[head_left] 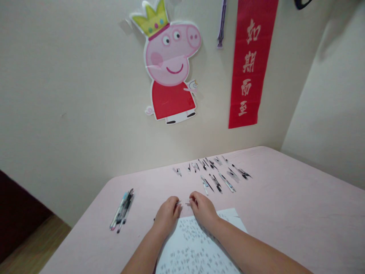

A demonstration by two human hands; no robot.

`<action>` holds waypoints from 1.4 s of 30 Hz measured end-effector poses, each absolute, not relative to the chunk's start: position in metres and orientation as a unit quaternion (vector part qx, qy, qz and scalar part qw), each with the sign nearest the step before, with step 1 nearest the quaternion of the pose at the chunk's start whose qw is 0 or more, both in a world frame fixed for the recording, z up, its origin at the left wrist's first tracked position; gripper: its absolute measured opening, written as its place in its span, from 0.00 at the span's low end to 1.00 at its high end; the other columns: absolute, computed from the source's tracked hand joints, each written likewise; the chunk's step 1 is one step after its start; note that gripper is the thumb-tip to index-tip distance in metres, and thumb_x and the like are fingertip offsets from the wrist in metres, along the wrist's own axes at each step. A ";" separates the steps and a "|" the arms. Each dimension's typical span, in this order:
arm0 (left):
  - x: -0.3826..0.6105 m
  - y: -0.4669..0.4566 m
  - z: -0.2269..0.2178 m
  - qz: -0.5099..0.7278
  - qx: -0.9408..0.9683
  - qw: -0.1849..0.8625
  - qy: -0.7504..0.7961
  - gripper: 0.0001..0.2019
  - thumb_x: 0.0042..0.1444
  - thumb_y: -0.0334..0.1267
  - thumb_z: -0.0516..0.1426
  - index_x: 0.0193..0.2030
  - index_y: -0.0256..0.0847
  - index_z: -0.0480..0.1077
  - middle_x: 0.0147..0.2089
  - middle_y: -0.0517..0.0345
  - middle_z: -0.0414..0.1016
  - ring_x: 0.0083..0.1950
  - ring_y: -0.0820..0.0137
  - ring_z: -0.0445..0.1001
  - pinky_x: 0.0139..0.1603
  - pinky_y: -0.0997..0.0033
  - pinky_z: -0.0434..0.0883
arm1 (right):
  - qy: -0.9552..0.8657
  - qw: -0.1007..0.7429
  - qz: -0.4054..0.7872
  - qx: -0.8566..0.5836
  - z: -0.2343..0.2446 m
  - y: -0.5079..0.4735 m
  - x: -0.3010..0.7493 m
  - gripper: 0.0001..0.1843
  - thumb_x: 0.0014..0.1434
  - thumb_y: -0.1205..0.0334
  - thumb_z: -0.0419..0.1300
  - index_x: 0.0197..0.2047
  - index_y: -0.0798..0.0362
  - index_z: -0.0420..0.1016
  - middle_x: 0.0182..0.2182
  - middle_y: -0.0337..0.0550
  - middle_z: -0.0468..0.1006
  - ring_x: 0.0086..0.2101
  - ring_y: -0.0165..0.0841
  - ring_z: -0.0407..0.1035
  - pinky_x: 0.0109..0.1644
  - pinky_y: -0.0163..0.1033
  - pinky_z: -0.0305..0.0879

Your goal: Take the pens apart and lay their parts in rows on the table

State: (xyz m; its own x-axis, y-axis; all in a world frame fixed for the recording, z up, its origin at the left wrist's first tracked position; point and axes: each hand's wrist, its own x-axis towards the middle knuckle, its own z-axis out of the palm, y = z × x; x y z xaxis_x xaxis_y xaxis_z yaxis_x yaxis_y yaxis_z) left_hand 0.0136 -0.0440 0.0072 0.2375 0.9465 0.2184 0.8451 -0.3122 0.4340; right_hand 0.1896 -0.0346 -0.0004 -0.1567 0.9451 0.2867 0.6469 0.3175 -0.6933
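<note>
From where I stood in the room, I saw a person working with two bare hands above a flat, bed-like surface with a pink cloth cover (288, 201). The fingers of the left hand (167, 214) were closed in a pinch on a thin dark-and-pale piece (177, 203), and the fingers of the right hand (202, 208) were pinched on a thin pale piece (188, 202). The two pieces faced each other with a narrow gap between them, near the far edge of the white paper sheets with dark handwriting (196, 253). They were too small and blurred for me to tell which parts they were.

In my judgement, the first danger was a slip: only the fingertips seemed to hold these pieces, so a loose pinch or a sudden jerk could let one fall and roll on the cloth. Beyond the hands, the small groups of black, clear and white pen parts (218, 187) lay close together, and a careless forward sweep could mix them. On the left, the loose bundle of slim black and pale pens (122, 210) could spread if the left forearm pushed it. The right forearm, above the sheets, could also drag them crooked.
</note>
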 end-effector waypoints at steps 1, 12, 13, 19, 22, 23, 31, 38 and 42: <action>0.013 -0.044 0.007 0.238 0.776 0.111 0.573 0.06 0.59 0.36 0.48 0.37 0.41 0.64 0.36 0.54 0.71 0.37 0.67 0.69 0.37 0.70 0.63 | -0.737 0.346 0.195 -0.547 0.000 -0.035 0.190 0.06 0.58 0.68 0.53 0.36 0.51 0.70 0.31 0.41 0.74 0.33 0.33 0.66 0.36 0.36 0.55; 0.012 -0.044 0.031 0.425 0.726 0.071 0.537 0.12 0.59 0.43 0.50 0.34 0.42 0.72 0.38 0.53 0.70 0.42 0.65 0.69 0.45 0.62 0.67 | -0.759 0.293 0.118 -0.570 -0.004 -0.028 0.196 0.05 0.56 0.69 0.57 0.34 0.51 0.72 0.34 0.46 0.73 0.38 0.38 0.67 0.39 0.39 0.58; 0.012 -0.044 0.032 0.440 0.713 0.077 0.540 0.13 0.59 0.44 0.50 0.35 0.42 0.73 0.38 0.53 0.71 0.42 0.64 0.69 0.45 0.62 0.67 | -0.757 0.295 0.117 -0.571 -0.005 -0.027 0.196 0.06 0.56 0.70 0.57 0.34 0.52 0.72 0.34 0.46 0.73 0.38 0.38 0.67 0.40 0.39 0.58; 0.010 -0.037 0.025 0.540 0.584 0.233 0.559 0.19 0.55 0.53 0.52 0.36 0.38 0.73 0.35 0.54 0.75 0.35 0.68 0.72 0.38 0.66 0.71 | -0.758 0.332 0.137 -0.545 -0.008 -0.024 0.196 0.13 0.56 0.72 0.54 0.43 0.52 0.71 0.39 0.46 0.72 0.40 0.37 0.67 0.43 0.39 0.59; 0.011 -0.034 0.019 0.579 0.479 0.364 0.550 0.22 0.52 0.56 0.54 0.38 0.36 0.72 0.33 0.55 0.76 0.26 0.74 0.69 0.27 0.72 0.69 | -0.767 0.363 0.144 -0.509 -0.003 -0.028 0.194 0.11 0.58 0.71 0.52 0.44 0.53 0.70 0.39 0.45 0.72 0.40 0.36 0.66 0.43 0.39 0.59; 0.012 -0.033 0.017 0.591 0.446 0.403 0.538 0.22 0.51 0.56 0.55 0.38 0.36 0.71 0.34 0.54 0.76 0.25 0.75 0.69 0.25 0.74 0.69 | -0.770 0.372 0.144 -0.498 -0.001 -0.029 0.193 0.10 0.59 0.70 0.51 0.43 0.53 0.70 0.38 0.45 0.72 0.39 0.36 0.66 0.43 0.39 0.59; 0.022 -0.036 0.019 0.628 0.223 0.588 0.458 0.05 0.57 0.34 0.57 0.34 0.34 0.70 0.31 0.54 0.76 0.23 0.80 0.71 0.21 0.83 0.70 | -0.799 0.341 0.159 -0.469 0.006 -0.034 0.190 0.16 0.65 0.64 0.46 0.27 0.53 0.67 0.27 0.40 0.69 0.30 0.31 0.63 0.35 0.35 0.55; 0.023 -0.041 0.027 0.605 0.170 0.659 0.414 0.05 0.56 0.26 0.56 0.39 0.34 0.70 0.33 0.55 0.77 0.24 0.80 0.73 0.25 0.85 0.74 | -0.795 0.339 0.175 -0.472 0.001 -0.032 0.189 0.15 0.63 0.65 0.48 0.25 0.53 0.64 0.24 0.39 0.67 0.28 0.30 0.61 0.33 0.34 0.51; 0.022 -0.039 0.027 0.607 0.181 0.654 0.414 0.05 0.56 0.24 0.56 0.38 0.34 0.70 0.34 0.55 0.78 0.25 0.81 0.75 0.28 0.86 0.74 | -0.779 0.372 0.190 -0.468 0.000 -0.030 0.190 0.15 0.62 0.65 0.48 0.24 0.53 0.64 0.24 0.39 0.67 0.28 0.31 0.62 0.33 0.35 0.52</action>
State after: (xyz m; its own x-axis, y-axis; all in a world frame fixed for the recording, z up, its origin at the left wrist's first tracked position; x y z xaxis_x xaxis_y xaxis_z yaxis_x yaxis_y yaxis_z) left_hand 0.0224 -0.0395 0.0266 -0.0793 0.9436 -0.3216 -0.6440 0.1977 0.7390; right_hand 0.1897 -0.0299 -0.0004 -0.2850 0.8705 0.4012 0.5888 0.4892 -0.6434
